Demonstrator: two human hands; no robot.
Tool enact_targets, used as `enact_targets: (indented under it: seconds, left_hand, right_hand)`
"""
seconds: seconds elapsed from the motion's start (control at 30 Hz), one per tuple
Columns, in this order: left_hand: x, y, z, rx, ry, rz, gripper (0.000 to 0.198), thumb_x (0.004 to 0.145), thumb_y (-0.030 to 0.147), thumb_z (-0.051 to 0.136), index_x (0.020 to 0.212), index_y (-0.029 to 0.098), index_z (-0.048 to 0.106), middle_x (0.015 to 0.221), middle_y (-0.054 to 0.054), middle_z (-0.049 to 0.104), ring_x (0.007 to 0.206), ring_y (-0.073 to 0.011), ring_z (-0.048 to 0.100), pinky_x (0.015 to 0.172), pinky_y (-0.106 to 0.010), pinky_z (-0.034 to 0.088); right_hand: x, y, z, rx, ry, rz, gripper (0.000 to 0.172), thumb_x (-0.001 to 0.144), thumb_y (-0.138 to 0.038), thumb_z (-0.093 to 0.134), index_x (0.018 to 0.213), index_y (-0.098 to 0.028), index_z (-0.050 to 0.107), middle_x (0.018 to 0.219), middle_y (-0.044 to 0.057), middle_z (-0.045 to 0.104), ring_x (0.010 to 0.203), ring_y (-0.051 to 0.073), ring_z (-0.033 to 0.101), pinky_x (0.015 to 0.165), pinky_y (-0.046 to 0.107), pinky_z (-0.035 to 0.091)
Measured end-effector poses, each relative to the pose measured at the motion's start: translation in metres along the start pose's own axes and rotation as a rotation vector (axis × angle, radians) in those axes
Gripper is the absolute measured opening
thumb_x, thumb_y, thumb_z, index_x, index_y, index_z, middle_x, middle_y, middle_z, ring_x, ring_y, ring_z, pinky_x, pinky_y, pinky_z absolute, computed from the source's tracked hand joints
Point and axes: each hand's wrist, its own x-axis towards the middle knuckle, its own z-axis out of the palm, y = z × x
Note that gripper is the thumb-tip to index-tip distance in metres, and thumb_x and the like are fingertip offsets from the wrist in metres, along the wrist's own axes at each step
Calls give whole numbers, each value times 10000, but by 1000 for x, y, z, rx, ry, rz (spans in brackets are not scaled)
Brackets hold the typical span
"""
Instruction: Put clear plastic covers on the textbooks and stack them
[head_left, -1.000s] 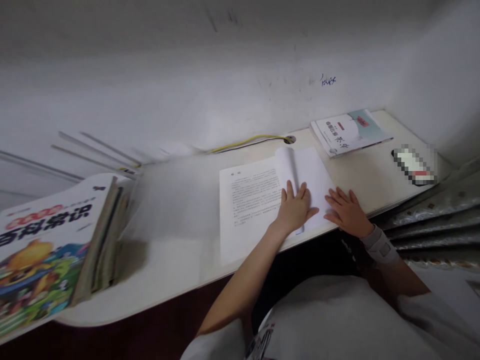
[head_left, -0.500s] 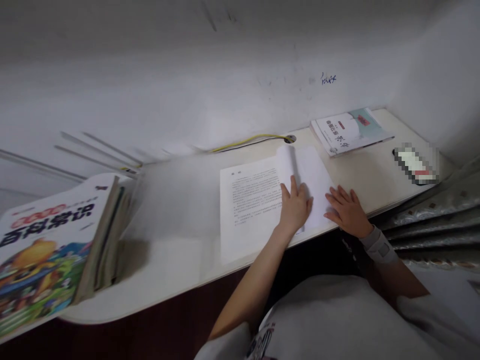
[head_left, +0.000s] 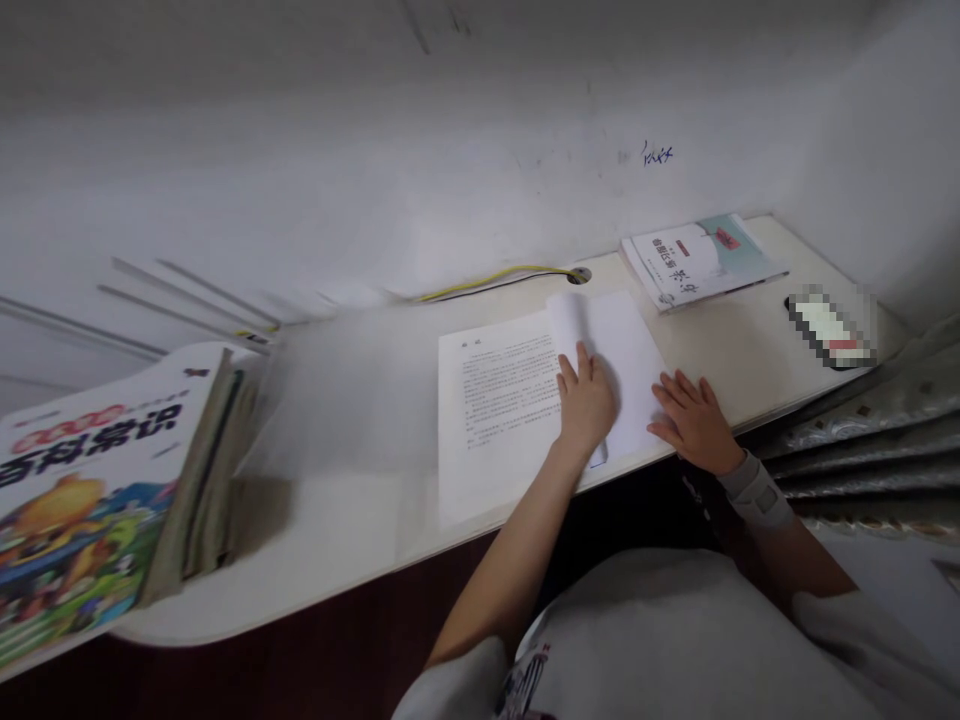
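Printed sheets are pressed by the open left hand, top page curled up; released right hand is laid flat at the sheets' edge on the counter.

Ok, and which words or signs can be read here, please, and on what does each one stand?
"百科常识": large title on the colourful book at left.
Title on the pale teal book: Chinese, too blurred to read.
Printed sheets: too small to read.
Blue ink scribble on the wall: cannot be read.
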Motion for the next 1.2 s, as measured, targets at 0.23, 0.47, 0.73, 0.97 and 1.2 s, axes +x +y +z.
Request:
enact_targets:
  seconds: [0.23, 0.47, 0.73, 0.97, 1.2]
  left_hand:
    - [-53, -30, -21, -94, -42, 352, 668, 895, 450, 477, 1453, 157, 256, 1568, -152, 97, 1424, -341, -1, 1100, -533, 304]
    - [-91, -35, -3, 97, 111, 518, 418, 899, 73, 387, 1308, 60, 474, 1500, -177, 304, 1410, -347, 52, 1082, -537, 347]
    - [-79, -36, 11, 126, 221, 622, 380, 910, 107, 442, 1278, 122, 536, 1406, -127, 470, 1408, -319, 136, 1063, -529, 380]
    - [-70, -36, 8, 107, 209, 652, 378, 921, 120, 433, 1284, 149, 532, 1410, -129, 463, 1406, -283, 182, 1067, -505, 378]
    - [-66, -33, 11, 119, 181, 730, 383, 918, 124, 452, 1294, 141, 520, 1411, -129, 460, 1401, -279, 216, 1078, -508, 357]
  right_hand:
    - [0, 5, 3, 53, 43, 49, 545, 958, -461, 314, 1362, -121, 451, 1459, 170, 398, 1366, 294, 326, 1081, 502, 270]
    - [-1, 3, 3, 59, 73, 82, 527, 967, -428, 305, 1322, -88, 495, 1426, 195, 435, 1346, 297, 363, 1073, 472, 307]
    - [0, -2, -5, -21, 12, 13, 488, 948, -455, 360, 1284, -158, 553, 1450, 152, 417, 1351, 317, 346, 1058, 509, 303]
    - [1, -2, -7, 25, -42, 5, 491, 945, -464, 371, 1324, -188, 515, 1442, 89, 443, 1364, 312, 323, 1072, 539, 268]
    - [2, 3, -8, 65, -64, 1, 498, 950, -459, 362, 1333, -176, 507, 1451, 88, 430, 1366, 316, 319, 1064, 531, 287]
